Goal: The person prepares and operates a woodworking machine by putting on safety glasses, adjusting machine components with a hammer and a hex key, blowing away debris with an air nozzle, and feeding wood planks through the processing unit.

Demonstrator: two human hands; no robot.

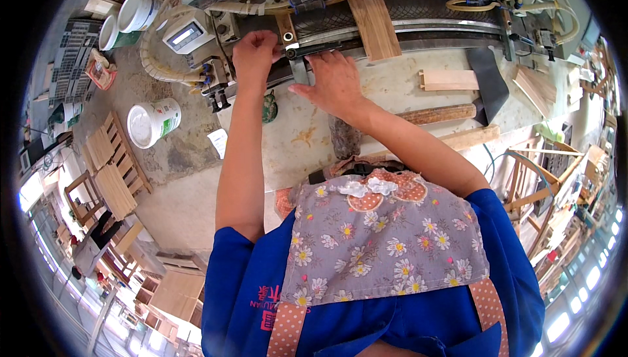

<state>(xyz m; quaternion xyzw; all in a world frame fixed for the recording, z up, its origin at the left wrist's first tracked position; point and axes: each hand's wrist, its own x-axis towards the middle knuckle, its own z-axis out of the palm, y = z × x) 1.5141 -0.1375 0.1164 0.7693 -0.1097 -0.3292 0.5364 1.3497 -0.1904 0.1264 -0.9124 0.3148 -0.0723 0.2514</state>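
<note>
The left arm point(241, 160) is bare and goes up almost straight. Its wrist point(252, 87) looks nearly straight too. The left hand point(254, 57) is a bit higher up than the other one. Its fingers point(265, 39) curl in close together, and their tips point to the right. I can't tell if the tips pinch tight. The right arm point(418, 144) is bare too, and it slants up to the left. The right hand point(337, 83) has its back facing up. Its fingers reach forward, a little bent, and its thumb point(300, 90) sticks out to the left. The two hands are near each other but don't touch.
</note>
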